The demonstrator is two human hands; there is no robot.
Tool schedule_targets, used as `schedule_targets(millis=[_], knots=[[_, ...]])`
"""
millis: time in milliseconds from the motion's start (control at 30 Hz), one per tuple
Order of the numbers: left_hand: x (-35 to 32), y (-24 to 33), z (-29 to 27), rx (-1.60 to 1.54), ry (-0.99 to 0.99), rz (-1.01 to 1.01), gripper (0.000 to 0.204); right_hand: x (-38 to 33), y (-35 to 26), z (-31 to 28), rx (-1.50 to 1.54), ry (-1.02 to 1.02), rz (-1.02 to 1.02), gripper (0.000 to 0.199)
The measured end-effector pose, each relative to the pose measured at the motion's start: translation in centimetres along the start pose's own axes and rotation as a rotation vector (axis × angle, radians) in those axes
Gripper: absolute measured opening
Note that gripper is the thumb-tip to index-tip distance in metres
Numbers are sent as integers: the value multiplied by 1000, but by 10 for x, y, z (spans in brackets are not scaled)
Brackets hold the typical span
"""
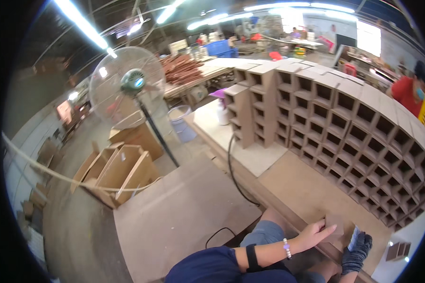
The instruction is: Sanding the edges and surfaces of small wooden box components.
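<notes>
My left hand: bare, the left hand (315, 235) has its thumb and fingers closed on a small brown board piece (334, 225).
Board piece: at my left fingertips, just to the left of my right hand, above the near edge of the workbench (293, 181).
My right hand: in a dark grey glove, the right hand (358, 251) is curled round a pale blue-white item (353, 238); blur hides what kind of thing it is.
Gap between grips: narrow; I cannot tell whether the pale item touches the board piece.
Ahead of both grips: a tall stack of brown open-fronted boxes (347, 137), in rows, curving away on the bench.
Right of my gloved grip: a small brown box unit (398, 252), apart from the stack.
Left of my bare grip: a large grey-brown panel (184, 212), with a black cable (232, 174) between it and the stack.
Farther left: a standing fan (133, 81), cardboard boxes (123, 165) and a pale bucket (182, 125).
Far right, beyond the stack: a co-worker in red (406, 94).
</notes>
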State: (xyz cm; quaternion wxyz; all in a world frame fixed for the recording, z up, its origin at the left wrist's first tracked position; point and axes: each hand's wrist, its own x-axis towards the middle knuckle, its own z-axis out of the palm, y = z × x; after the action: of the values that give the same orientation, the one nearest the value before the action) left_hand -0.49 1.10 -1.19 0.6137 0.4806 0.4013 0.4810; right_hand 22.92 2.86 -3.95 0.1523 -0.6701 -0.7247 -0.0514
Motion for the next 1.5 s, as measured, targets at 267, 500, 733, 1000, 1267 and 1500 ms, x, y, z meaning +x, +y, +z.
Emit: schedule_targets(millis=[267, 500, 733, 1000, 1267, 1500], knots=[[16, -2, 5, -85, 15, 162, 28, 35, -43, -59, -91, -339, 29, 69], [8, 9, 8, 292, 88, 204, 11, 33, 6, -16, 6, -269, -27, 60], [7, -18, 28, 587, 172, 574, 19, 19, -56, -44, 581, 287, -388, 48], [0, -20, 27, 793, 144, 623, 13, 61, 7, 51, 900, -25, -108, 37], [-1, -9, 20, 643, 106, 590, 20, 35, -21, 2, 507, 170, -423, 44], [5, 8, 20, -474, -65, 162, 31, 12, -34, -28, 990, 202, -360, 41]])
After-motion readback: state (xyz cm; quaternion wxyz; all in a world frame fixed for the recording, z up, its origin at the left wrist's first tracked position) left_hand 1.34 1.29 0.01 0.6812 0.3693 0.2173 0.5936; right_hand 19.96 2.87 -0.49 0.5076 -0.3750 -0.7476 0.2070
